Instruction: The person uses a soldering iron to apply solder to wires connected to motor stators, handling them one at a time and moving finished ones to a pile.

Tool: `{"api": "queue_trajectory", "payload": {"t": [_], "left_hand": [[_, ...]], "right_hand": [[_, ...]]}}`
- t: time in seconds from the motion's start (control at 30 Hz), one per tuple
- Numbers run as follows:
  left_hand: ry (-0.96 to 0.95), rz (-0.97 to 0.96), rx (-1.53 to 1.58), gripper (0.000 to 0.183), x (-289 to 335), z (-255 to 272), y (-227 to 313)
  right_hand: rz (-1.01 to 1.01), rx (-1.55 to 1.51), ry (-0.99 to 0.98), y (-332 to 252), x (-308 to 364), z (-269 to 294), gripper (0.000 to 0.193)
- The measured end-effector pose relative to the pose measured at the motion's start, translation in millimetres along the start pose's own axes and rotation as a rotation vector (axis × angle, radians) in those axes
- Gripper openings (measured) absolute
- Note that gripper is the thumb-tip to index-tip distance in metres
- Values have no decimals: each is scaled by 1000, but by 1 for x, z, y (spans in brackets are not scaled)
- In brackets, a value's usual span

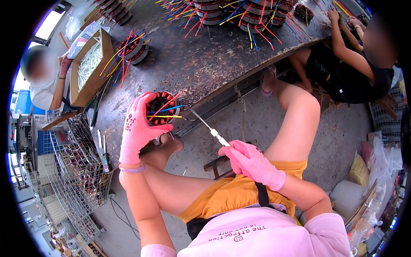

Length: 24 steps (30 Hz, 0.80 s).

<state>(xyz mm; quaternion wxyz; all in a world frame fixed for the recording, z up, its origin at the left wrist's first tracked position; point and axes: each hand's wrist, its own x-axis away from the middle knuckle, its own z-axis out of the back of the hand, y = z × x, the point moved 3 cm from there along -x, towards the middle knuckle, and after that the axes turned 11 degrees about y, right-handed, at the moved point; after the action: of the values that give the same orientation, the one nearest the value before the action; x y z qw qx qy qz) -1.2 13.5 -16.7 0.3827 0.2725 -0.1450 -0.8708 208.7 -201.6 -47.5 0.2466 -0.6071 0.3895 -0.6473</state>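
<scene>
My left hand, in a pink glove, is wrapped round the left side of a motor stator at the table's near edge. The stator is a ring of dark red-and-black windings, with red, blue and yellow wires sticking out to the right. In my pink-gloved right hand is a slim tool with a thin metal shaft and a white collar; its exact kind is unclear. Its tip points up and left toward the wire ends, a little apart from the stator. My fingers hide most of the tool's handle.
Another wired stator stands farther back, beside a cardboard box of white sticks or tubes. Several stacked stators line the table's far side. Wire baskets are at left. Two people sit nearby, left and right.
</scene>
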Motion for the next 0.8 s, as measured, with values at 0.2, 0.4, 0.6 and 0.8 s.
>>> {"api": "queue_trajectory", "payload": {"t": [0.2,0.4,0.6,0.8], "left_hand": [[10,-15,-11,84,0,0,1],[7,-25,-12,84,-1,0,-1],[7,-4,-2,84,1,0,1],[-1,-4,4,84,0,-1,1]], "right_hand": [[17,0,-12,-1,1,0,35],[2,20,-13,-3,1,1,35],[-40,18,-19,-12,7,1,34],[0,9,-20,-2,3,2,34]]}}
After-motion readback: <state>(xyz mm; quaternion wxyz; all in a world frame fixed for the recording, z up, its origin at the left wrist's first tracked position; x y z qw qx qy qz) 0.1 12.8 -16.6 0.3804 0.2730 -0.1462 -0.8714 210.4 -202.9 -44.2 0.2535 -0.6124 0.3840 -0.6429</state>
